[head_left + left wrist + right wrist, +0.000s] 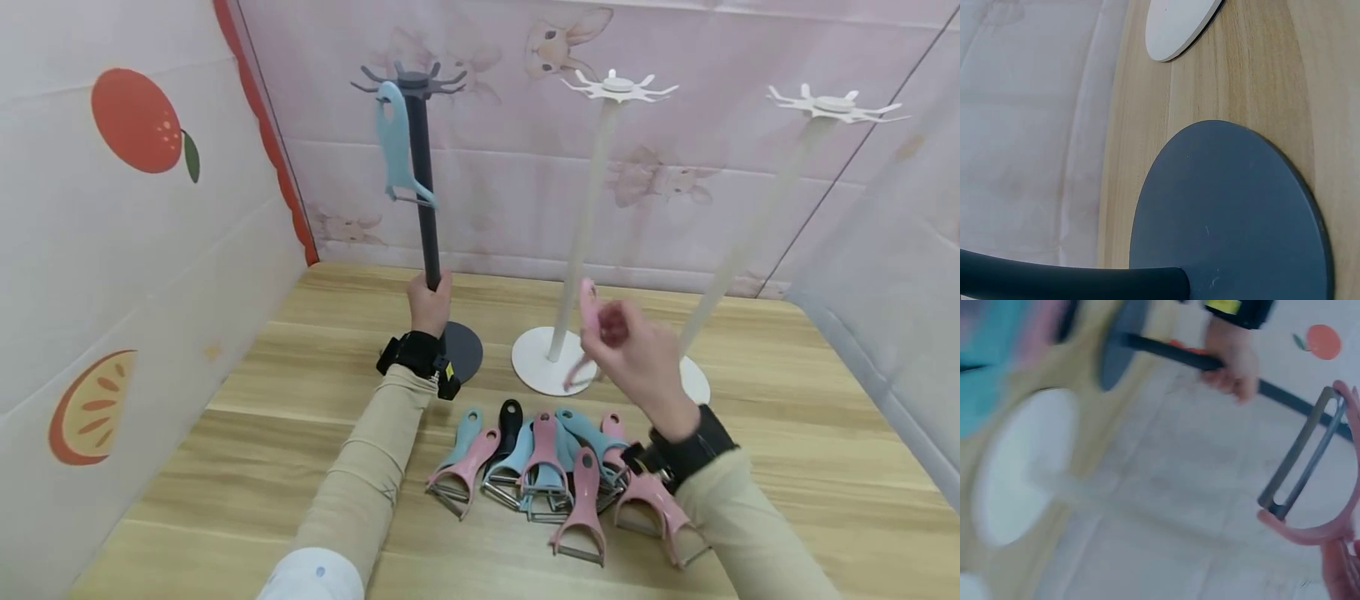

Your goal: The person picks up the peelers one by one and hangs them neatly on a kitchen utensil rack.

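Note:
My left hand (pixel 431 305) grips the pole of the dark grey stand (pixel 424 183) low down, just above its round base (pixel 1229 206). One light blue peeler (pixel 393 142) hangs by its handle hole from a hook at the top of this stand. Raised in front of the middle white stand (pixel 588 208), my right hand (pixel 645 362) holds a pink peeler (pixel 1313 536) by the handle, whose holed end points up in the head view. Below the hands lies a pile of pink, light blue and black peelers, with a pink peeler (pixel 587 492) at its front.
Another white stand (pixel 772 208) rises at the right, partly behind my right hand. Both white stands carry bare hooks. Printed cloth walls (pixel 487 200) enclose the back and sides of the wooden table (pixel 262 467).

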Demonstrator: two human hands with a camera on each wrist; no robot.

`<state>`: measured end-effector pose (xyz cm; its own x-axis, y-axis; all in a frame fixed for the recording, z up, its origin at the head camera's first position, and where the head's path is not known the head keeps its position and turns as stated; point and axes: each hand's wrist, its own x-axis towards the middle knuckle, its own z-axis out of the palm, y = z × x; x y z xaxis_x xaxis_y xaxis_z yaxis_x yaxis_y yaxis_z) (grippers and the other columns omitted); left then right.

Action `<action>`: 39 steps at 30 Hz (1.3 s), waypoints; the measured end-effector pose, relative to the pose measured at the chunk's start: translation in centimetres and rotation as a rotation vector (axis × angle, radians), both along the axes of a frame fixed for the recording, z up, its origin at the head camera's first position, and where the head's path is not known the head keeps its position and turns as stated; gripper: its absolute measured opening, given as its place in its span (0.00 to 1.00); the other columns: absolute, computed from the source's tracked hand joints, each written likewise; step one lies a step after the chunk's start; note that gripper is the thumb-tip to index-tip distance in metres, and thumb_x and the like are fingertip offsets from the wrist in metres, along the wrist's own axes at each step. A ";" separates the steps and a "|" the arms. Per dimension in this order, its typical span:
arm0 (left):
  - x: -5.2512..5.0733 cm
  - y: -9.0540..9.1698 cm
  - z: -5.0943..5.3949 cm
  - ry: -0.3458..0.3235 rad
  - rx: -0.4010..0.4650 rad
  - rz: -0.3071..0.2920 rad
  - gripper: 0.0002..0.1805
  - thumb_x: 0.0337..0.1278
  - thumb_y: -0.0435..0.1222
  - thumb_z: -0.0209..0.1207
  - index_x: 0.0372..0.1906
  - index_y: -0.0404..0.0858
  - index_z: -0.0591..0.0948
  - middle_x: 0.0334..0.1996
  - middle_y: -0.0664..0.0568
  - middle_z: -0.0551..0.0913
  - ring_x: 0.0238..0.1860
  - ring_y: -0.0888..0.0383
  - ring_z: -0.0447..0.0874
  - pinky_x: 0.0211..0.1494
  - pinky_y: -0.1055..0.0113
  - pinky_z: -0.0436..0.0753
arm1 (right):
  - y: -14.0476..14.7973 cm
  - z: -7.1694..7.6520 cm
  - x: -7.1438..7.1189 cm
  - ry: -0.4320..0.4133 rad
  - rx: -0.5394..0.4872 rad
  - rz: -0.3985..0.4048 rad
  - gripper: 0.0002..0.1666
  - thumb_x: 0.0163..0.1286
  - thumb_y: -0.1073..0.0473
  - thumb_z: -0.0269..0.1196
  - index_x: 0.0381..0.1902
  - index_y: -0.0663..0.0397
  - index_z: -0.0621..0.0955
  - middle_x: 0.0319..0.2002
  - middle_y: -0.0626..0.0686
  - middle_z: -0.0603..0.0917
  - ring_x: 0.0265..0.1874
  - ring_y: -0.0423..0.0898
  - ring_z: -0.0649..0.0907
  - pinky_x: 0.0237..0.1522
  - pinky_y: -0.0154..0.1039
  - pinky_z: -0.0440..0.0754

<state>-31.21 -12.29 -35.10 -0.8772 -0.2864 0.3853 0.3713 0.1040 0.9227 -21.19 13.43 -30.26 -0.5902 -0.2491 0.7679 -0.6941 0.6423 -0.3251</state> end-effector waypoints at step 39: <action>0.2 0.0 -0.1 0.008 0.006 -0.032 0.23 0.64 0.31 0.46 0.13 0.40 0.56 0.10 0.54 0.53 0.11 0.62 0.47 0.21 0.66 0.53 | -14.2 12.2 -3.9 0.071 -0.001 0.041 0.12 0.63 0.58 0.59 0.31 0.65 0.78 0.31 0.58 0.83 0.31 0.49 0.81 0.36 0.38 0.75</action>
